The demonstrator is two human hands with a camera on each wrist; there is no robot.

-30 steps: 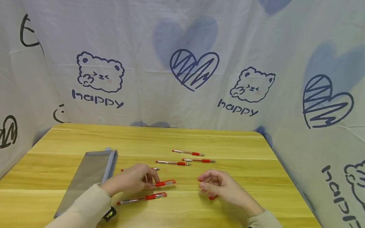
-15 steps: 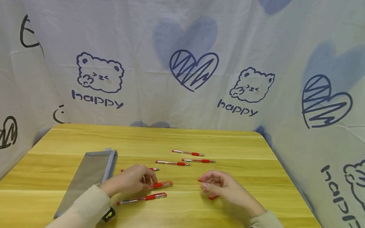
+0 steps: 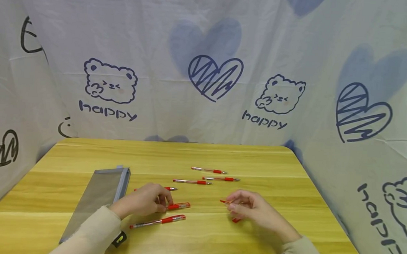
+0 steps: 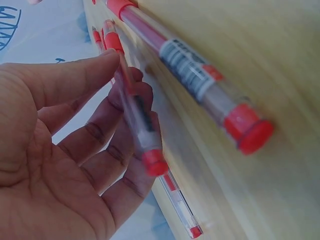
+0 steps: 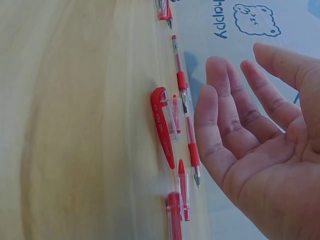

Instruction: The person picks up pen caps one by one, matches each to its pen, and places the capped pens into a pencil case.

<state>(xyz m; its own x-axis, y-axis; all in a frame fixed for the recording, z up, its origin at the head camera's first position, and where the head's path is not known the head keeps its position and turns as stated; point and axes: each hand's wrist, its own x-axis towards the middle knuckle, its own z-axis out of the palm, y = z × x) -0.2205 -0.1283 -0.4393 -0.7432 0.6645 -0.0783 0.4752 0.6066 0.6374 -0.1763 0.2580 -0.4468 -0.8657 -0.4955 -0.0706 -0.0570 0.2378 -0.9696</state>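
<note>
My left hand (image 3: 144, 198) pinches a red gel pen (image 3: 180, 205) between thumb and fingers, low over the table. In the left wrist view that pen (image 4: 140, 117) slants down across the fingers, red end plug toward the camera. A second red gel pen (image 3: 158, 221) lies just in front of this hand. Another pen (image 3: 170, 188) behind is partly hidden by it. My right hand (image 3: 251, 208) hovers with loosely bent fingers beside several red pen caps. One cap (image 5: 162, 127) shows large in the right wrist view, apart from the fingers, which hold nothing.
Several uncapped red pens, among them one pen (image 3: 209, 170) at the back, lie across the middle of the wooden table (image 3: 257, 160). To the left is a grey zip pouch (image 3: 96, 198). A printed cloth (image 3: 151, 63) hangs behind and at both sides.
My left hand has drawn its pen slightly left and toward me. My right hand has shifted a little right, so more of a red cap shows by its fingertips.
</note>
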